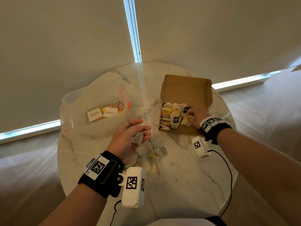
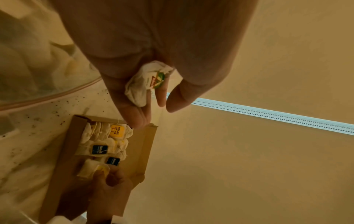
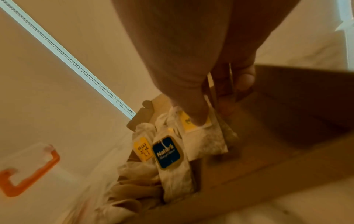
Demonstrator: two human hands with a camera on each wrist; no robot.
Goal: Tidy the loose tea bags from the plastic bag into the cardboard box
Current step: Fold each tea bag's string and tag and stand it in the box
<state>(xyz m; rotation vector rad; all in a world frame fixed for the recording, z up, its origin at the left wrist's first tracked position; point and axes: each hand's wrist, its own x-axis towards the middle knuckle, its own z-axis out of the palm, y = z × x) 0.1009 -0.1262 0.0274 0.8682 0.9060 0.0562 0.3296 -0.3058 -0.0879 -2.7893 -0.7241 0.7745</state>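
The open cardboard box [image 1: 185,88] sits on the right of the table, its left part packed with several upright tea bags [image 1: 171,117]. Inside the box, my right hand [image 1: 191,115] pinches a tea bag with a yellow tag [image 3: 203,136], thumb on the tag. My left hand [image 1: 143,129] is raised over the table's middle and holds a crumpled tea bag with a green and red tag [image 2: 145,86] against its fingers. Below it lies a clear plastic bag [image 1: 154,156] with a pink strip, with loose tea bags [image 1: 161,151] in and beside it.
A larger clear zip bag [image 1: 91,115] with an orange slider lies at the table's left and holds white cards and packets. Tea crumbs dot the round marble table [image 1: 187,173]. A black cable [image 1: 228,170] runs along its right side. Window blinds hang behind.
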